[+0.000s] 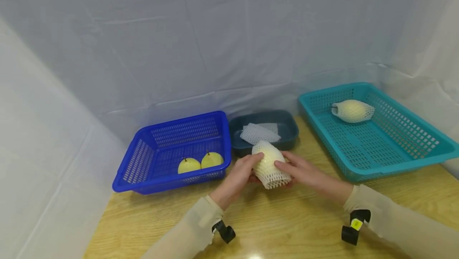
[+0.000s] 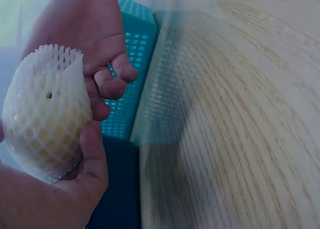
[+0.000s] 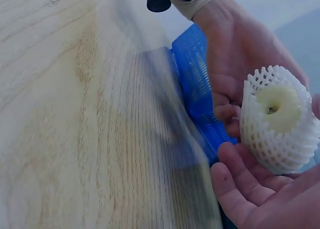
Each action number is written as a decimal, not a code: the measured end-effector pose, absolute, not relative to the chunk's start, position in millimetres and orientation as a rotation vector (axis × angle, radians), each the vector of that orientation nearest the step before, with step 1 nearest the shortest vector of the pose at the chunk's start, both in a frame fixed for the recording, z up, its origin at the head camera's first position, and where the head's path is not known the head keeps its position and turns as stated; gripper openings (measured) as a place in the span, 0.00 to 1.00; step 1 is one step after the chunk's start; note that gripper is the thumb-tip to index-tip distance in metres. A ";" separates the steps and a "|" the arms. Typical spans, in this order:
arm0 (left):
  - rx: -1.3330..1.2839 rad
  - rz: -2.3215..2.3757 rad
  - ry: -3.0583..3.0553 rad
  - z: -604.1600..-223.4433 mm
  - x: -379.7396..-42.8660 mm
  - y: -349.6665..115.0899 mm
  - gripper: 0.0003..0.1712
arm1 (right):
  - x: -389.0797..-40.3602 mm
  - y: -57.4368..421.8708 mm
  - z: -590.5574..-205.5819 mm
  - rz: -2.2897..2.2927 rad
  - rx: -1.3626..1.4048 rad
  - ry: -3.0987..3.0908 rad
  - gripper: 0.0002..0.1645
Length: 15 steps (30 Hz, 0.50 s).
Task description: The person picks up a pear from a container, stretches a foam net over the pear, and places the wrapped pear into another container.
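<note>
The left hand and the right hand hold the netted pear between them, thumbs on top and fingers curled round its sides. Just ahead of them, the dark tray has spare foam nets. Left of the left hand is the blue basket with two bare pears; right of the right hand, the teal basket. The pear could slide through the net's open end, I think, if the fingers squeeze only loose foam.
</note>
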<state>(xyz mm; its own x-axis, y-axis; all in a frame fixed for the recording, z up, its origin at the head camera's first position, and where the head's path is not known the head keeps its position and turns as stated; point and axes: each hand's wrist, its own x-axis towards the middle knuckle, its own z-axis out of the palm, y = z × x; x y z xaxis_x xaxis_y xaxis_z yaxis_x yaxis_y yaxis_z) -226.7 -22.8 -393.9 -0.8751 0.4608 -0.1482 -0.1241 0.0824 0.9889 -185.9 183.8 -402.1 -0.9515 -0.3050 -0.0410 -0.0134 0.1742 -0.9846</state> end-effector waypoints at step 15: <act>0.264 1.649 1.884 -391.2 -229.2 -27.8 0.30 | -186.6 183.0 -402.4 -1.859 -0.249 2.135 0.39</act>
<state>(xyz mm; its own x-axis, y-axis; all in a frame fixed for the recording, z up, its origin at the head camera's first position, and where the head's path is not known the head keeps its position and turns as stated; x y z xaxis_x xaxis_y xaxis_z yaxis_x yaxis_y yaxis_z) -229.2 -27.8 -391.2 -0.7916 0.5251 -0.3125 -0.2404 0.2026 0.9493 -186.6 183.0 -402.4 -0.9405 -0.3217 -0.1097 0.0644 0.1483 -0.9868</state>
